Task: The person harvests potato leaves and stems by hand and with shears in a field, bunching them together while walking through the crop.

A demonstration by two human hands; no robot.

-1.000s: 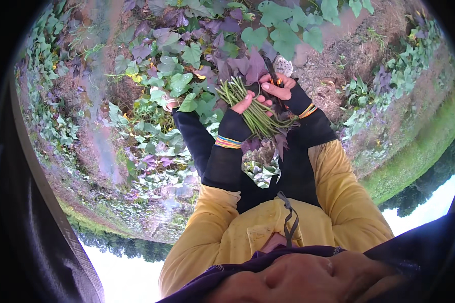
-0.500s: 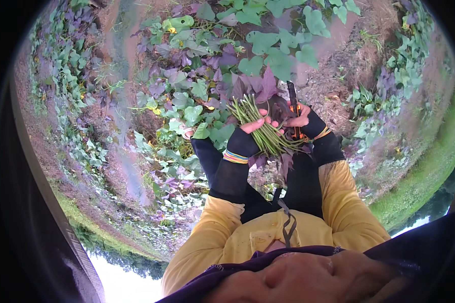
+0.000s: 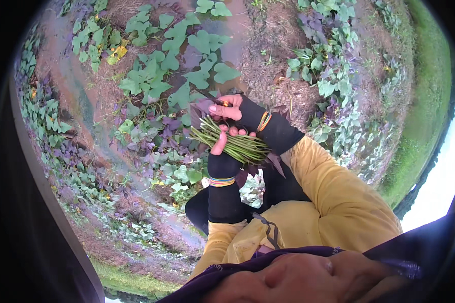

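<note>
My left hand point(image 3: 220, 146) is closed round a thick bundle of green leaf stems point(image 3: 240, 146), its thumb across the front and its fingertips showing behind. The cut ends point to the left, and dark purple leaves point(image 3: 274, 162) hang at the bundle's other end. Just above the bundle, my right hand point(image 3: 227, 108) is closed on a cutter knife point(image 3: 228, 104); only a bit of orange handle and a dark narrow end show past the fingers. Purple leaves point(image 3: 201, 110) lie beside that hand's fingertips. Black sleeves cover both wrists, with coloured rubber bands point(image 3: 221, 182) round them.
Green heart-shaped vine leaves point(image 3: 202, 43) spread over the ground ahead, with purple ones point(image 3: 162, 131) to the left. Bare soil with dry straw point(image 3: 293, 96) runs between the rows. A grass strip point(image 3: 429, 91) borders the field on the right.
Both hands and the bundle have moved left in view. My right hand has crossed to the bundle's upper left with the knife, which has turned from upright to pointing left. The view has swung right.
</note>
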